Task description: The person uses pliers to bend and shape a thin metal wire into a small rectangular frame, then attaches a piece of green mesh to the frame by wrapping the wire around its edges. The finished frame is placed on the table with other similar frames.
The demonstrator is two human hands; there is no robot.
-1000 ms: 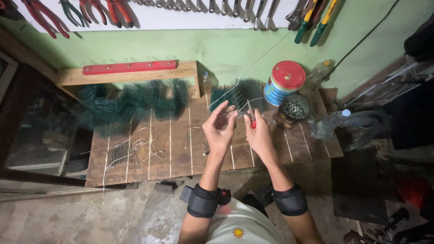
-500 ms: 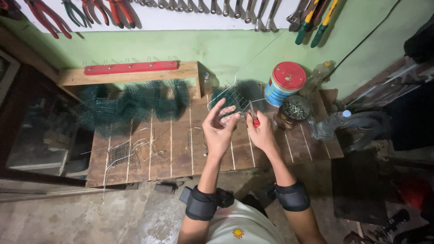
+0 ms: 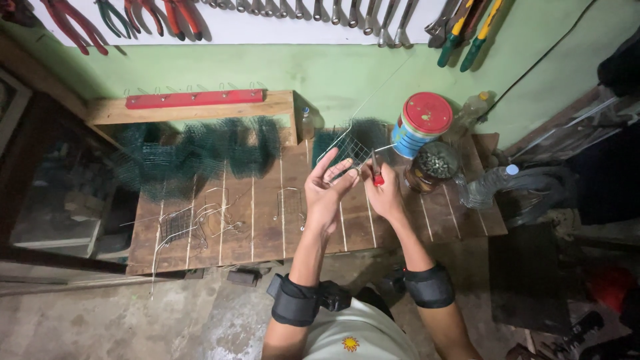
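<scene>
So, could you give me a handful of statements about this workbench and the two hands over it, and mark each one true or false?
1. The right hand grips a small red-handled tool. True.
2. The left hand is clenched in a fist. False: its fingers are spread open beside the piece of grey wire mesh.
3. The round tin with the red lid stands at the left end of the wooden plank bench. False: it stands toward the right, near the green wall.
4. Dark green netting lies across the back of the bench. True.
5. The pliers on the wall lie on the bench. False: they hang above it.
</scene>
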